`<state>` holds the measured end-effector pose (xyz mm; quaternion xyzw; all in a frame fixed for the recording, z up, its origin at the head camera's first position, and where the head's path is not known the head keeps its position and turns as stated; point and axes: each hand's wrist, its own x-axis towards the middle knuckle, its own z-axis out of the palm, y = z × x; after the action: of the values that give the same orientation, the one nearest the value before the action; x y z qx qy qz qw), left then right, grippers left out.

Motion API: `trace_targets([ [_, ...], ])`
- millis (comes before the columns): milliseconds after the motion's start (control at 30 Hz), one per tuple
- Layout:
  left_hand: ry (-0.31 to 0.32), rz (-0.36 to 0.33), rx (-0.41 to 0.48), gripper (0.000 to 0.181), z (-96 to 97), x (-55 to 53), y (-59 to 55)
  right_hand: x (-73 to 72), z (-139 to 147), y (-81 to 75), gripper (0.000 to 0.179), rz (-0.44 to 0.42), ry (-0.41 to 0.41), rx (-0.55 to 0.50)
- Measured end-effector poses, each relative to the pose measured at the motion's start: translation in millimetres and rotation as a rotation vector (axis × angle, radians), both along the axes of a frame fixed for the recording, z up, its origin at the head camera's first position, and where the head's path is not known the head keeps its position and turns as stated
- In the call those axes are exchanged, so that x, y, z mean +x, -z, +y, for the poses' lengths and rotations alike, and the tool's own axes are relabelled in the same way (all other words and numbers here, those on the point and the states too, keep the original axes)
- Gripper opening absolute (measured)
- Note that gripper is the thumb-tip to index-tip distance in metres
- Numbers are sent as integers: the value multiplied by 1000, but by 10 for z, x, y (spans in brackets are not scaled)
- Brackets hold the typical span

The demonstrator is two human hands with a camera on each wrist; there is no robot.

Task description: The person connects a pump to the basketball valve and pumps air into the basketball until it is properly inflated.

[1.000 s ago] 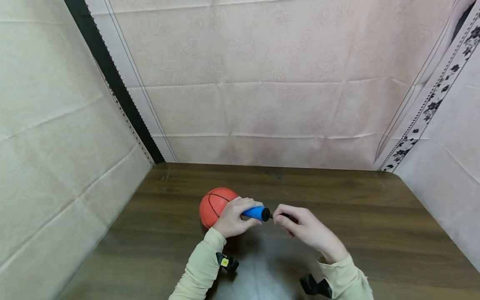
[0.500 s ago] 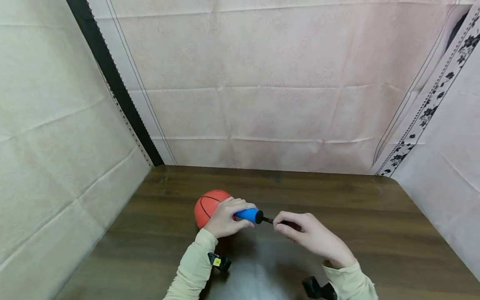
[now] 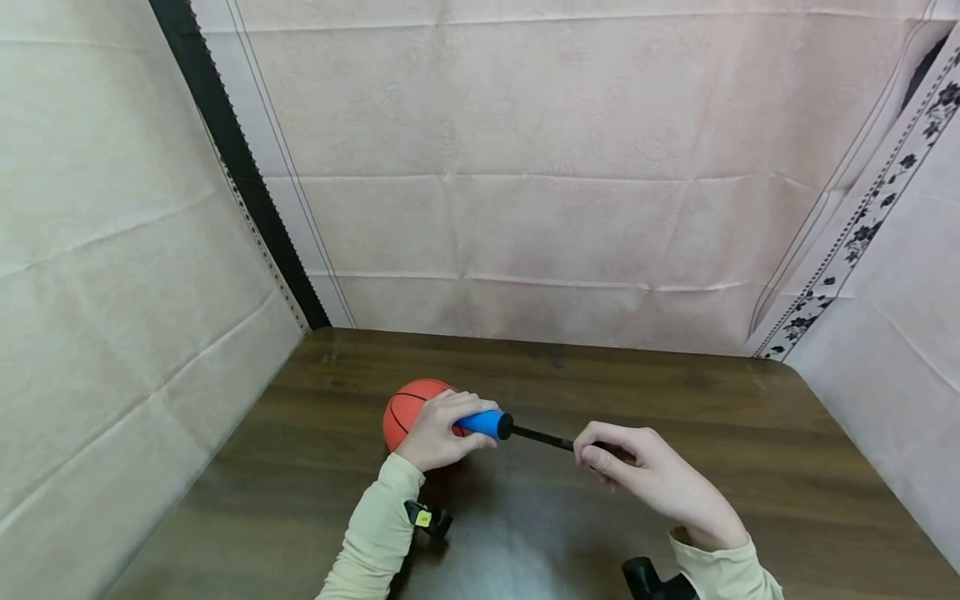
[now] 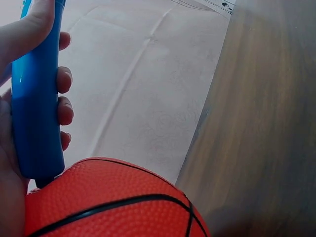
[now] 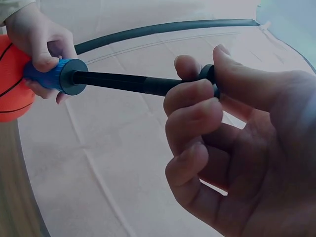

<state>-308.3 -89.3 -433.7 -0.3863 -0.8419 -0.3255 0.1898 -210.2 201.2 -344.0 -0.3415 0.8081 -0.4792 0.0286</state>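
My left hand (image 3: 442,429) grips the blue barrel of a hand pump (image 4: 39,103), its fingers wrapped round it. The pump's lower end meets a small orange-red basketball (image 4: 118,202) with black lines. In the head view the ball lies to the left, partly hidden behind my left hand. From the pump's black cap a long black rod (image 5: 118,83) sticks out to the right. My right hand (image 3: 652,475) pinches the black handle (image 5: 210,79) at the rod's end between thumb and fingers, well apart from the left hand.
A brown wood-grain table (image 3: 337,517) lies under the hands. Pale cloth hangs as a back wall (image 3: 525,167) and down both sides. Black wrist cameras (image 3: 431,518) are strapped on both sleeves.
My right hand has moved right, drawing the black rod far out of the pump. The left hand, pump and ball have shifted slightly left in the head view.
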Motion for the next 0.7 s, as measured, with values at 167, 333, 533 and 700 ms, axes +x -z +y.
trace_targets([
  [167, -1, 25, -26, 41, 18, 1, 12, -30, -13, 40, 11, -2, 17, 28],
  [333, -1, 70, -60, 42, 53, 10, 25, -126, -140, 147, 13, -22, 29, 61],
  [533, 78, 123, -37, 40, 158, 11, 47, -178, -386, 265, 16, 20, 75, 110],
  [700, 156, 139, -20, 37, 228, 15, 75, -158, -515, 320, 18, 26, 113, 138],
])
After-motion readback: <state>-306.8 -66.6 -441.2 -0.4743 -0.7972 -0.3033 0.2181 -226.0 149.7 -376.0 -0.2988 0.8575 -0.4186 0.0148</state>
